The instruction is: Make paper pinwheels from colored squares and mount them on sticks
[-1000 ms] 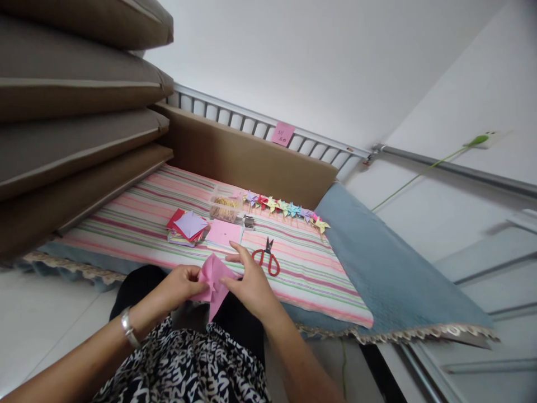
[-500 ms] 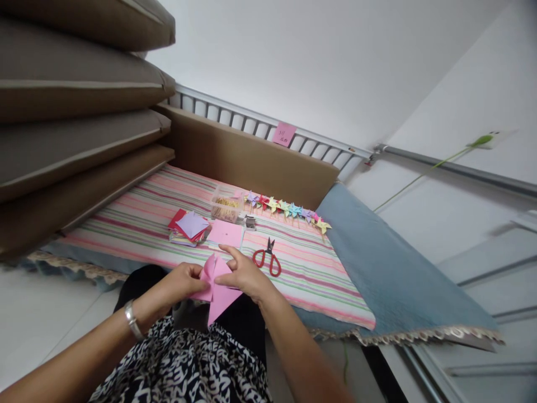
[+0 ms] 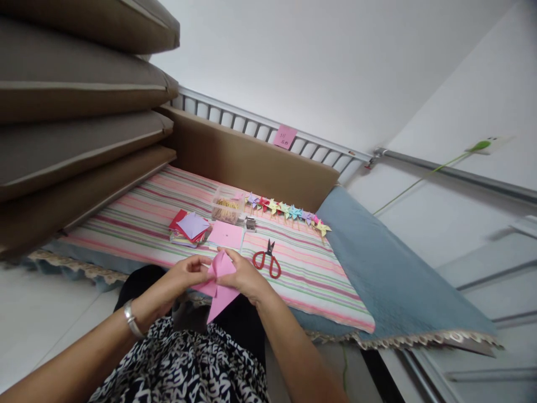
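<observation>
A partly folded pink paper pinwheel [image 3: 222, 299] is held above my lap, between both hands. My left hand [image 3: 189, 275] pinches its left side near the centre, thumb and fingers together. On the other side my right hand [image 3: 245, 275] grips it, thumb at the middle and fingers toward the top point. One long pink corner hangs down below the hands. Just beyond them lie a pink paper square [image 3: 225, 234] and red-handled scissors [image 3: 267, 260] with the blades pointing away. Whether a pin is in the paper is too small to tell.
A paper stack [image 3: 191, 228] lies left of the pink square. Behind it are a clear box [image 3: 227, 207] of thin sticks and a small dark metal item [image 3: 250, 224]. Several finished pinwheels [image 3: 295, 211] line the back. Cushions [image 3: 84, 134] rise at left; a tan board [image 3: 247, 157] stands behind.
My left fingers have moved up and right, closer to the paper's centre. The pink paper's upper part has been folded inward, and my right fingers have curled around it.
</observation>
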A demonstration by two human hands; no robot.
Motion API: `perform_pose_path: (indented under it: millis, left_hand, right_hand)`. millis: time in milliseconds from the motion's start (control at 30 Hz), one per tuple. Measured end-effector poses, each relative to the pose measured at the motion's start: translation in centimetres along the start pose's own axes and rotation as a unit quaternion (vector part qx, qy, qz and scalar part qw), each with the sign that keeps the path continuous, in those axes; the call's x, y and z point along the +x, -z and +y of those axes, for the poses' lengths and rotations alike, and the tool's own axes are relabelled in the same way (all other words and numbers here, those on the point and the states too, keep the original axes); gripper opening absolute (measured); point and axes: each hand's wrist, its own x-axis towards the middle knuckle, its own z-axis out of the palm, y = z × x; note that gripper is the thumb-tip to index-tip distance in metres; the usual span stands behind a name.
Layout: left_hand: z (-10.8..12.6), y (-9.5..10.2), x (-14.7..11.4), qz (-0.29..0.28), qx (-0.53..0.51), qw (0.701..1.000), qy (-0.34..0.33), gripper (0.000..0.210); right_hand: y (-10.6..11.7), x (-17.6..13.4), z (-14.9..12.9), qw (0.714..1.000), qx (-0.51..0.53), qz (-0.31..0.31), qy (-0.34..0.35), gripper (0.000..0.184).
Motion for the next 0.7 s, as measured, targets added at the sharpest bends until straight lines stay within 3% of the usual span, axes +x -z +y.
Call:
perform_pose_path:
  millis: [167,233,400,700]
  left_hand:
    - [-1.4,0.2,-0.2,-0.046,-0.124,0.991,0.009,0.029]
    - [-1.9,-0.3,-0.2,-0.037,-0.150,0.988,0.008,0.028]
    - [-2.3,-1.1,0.1,0.016,-0.176,0.984,0.004,0.031]
    - [-1.8,-1.5,0.3,0.082,-0.168,0.982,-0.003,0.027]
  right_hand:
    - [-1.4,0.8,1.4,0.984,0.151,0.092,0.033,0.067]
    - [-2.3,1.1,1.8,0.970,0.203,0.122,0.053,0.065]
    - [-3.9,1.0,1.9,0.953,0.260,0.141,0.058,0.064]
    - [-4.1,0.9,1.7,0.953,0.267,0.133,0.054,0.069]
